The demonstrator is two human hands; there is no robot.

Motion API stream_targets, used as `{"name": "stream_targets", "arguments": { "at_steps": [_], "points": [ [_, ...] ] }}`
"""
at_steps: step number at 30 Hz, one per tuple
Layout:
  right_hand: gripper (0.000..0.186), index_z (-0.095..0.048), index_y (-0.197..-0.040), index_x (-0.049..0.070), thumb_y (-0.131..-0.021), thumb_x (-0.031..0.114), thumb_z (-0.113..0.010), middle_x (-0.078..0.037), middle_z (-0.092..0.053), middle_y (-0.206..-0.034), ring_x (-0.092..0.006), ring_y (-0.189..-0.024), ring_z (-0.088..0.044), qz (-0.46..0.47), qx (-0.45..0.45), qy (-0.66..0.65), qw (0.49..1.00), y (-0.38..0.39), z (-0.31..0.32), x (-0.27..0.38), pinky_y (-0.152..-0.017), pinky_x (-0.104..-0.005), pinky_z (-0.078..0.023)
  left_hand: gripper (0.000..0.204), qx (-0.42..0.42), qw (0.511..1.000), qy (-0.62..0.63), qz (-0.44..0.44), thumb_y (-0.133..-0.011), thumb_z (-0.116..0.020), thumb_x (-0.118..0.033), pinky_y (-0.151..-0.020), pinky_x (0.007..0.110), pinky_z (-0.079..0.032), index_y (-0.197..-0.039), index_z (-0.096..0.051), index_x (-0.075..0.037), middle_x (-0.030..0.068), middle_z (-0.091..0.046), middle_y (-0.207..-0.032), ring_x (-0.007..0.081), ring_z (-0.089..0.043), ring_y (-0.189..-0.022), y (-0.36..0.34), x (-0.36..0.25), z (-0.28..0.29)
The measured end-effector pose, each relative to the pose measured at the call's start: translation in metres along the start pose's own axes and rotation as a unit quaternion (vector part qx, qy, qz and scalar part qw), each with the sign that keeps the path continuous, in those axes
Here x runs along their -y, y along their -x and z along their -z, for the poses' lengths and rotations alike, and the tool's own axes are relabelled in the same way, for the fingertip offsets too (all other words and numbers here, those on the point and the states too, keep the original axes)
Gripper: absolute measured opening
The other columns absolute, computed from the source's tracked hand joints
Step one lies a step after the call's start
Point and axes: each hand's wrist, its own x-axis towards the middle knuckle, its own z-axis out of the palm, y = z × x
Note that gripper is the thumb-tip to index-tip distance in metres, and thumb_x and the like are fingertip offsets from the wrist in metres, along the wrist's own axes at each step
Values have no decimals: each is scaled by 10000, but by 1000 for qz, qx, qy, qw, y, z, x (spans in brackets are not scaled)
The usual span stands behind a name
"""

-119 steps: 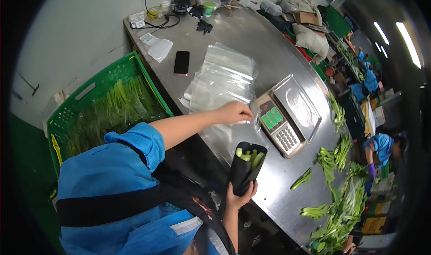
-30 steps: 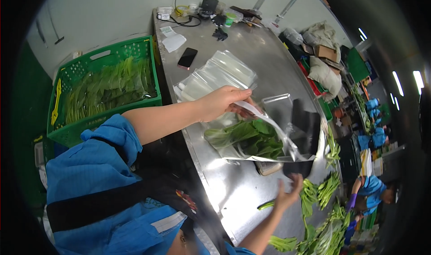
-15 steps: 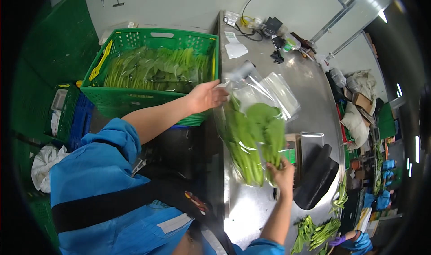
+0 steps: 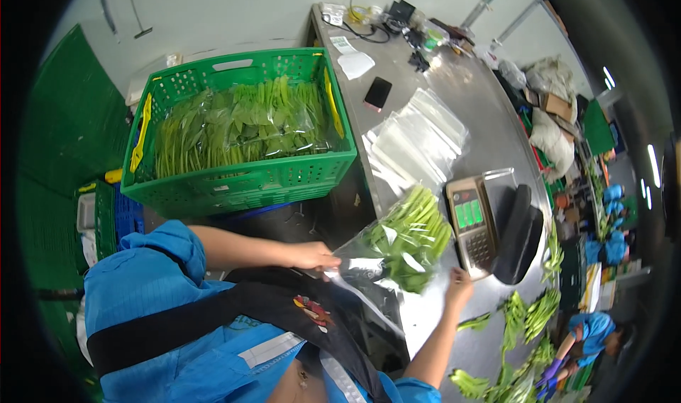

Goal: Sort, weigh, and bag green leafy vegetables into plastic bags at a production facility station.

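My left hand (image 4: 312, 255) pinches the edge of a clear plastic bag (image 4: 365, 272) close in front of my body. Inside the bag lies a bunch of leafy greens (image 4: 415, 236), pale stems at the far end, leaves toward me. Beside the bag's right side is my right hand (image 4: 457, 288), its fingers curled together; what they hold, if anything, I cannot make out. A scale (image 4: 473, 226) with a green-lit display stands just beyond that hand. Past the bagged greens, a stack of flat clear bags (image 4: 418, 141) is spread on the metal table (image 4: 489, 112).
On the left, a green crate (image 4: 241, 172) holds several bagged bunches. A black phone (image 4: 378, 93) lies beyond the flat bags. A black object (image 4: 520, 243) sits right of the scale, loose greens (image 4: 525, 314) at the near right. Another person (image 4: 587, 343) wears purple gloves.
The bagged greens have turned end for end, stems now pointing away from me. My left hand has come nearer and grips the bag's edge. The phone and scale display show more fully.
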Motion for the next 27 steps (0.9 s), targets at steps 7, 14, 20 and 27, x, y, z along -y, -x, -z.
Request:
{"name": "stream_targets", "arguments": {
  "at_steps": [7, 14, 20, 27],
  "points": [
    [277, -533, -1024, 9, -750, 6, -574, -121, -568, -938, -213, -791, -547, -191, -122, -245, 943, 115, -54, 36, -737, -312, -449, 387, 32, 988, -138, -60, -911, -372, -358, -714, 268, -427, -977, -637, -84, 62, -645, -867, 141, -577, -763, 12, 0, 3],
    [822, -244, -1290, -16, -622, 25, -722, -178, -359, -1211, -279, -1125, -368, -108, -10, -437, 893, 148, -61, 2, -935, -367, -348, 338, 28, 886, -208, -413, -879, -468, -331, -576, 285, -417, -849, -657, -53, 102, -565, -608, 124, -488, -560, -28, -197, -24],
    [784, -318, -1225, -62, -610, 112, -771, -169, -401, -1218, -233, -1065, -415, -84, -70, -492, 864, 87, -69, 39, -932, -311, -309, 352, 192, 864, 30, -464, -870, -493, -323, -649, 229, -470, -848, -655, -12, 69, -638, -784, 107, -581, -726, -28, -316, -37],
    [311, -525, -983, -8, -742, 164, -621, -54, -572, -911, -133, -811, -519, -133, 26, -533, 835, 97, 7, 16, -748, -280, -409, 365, 99, 871, 277, -394, -900, -380, -309, -744, 328, -468, -1007, -523, 10, 171, -608, -968, 254, -604, -879, -39, -313, 36]
  ]
}}
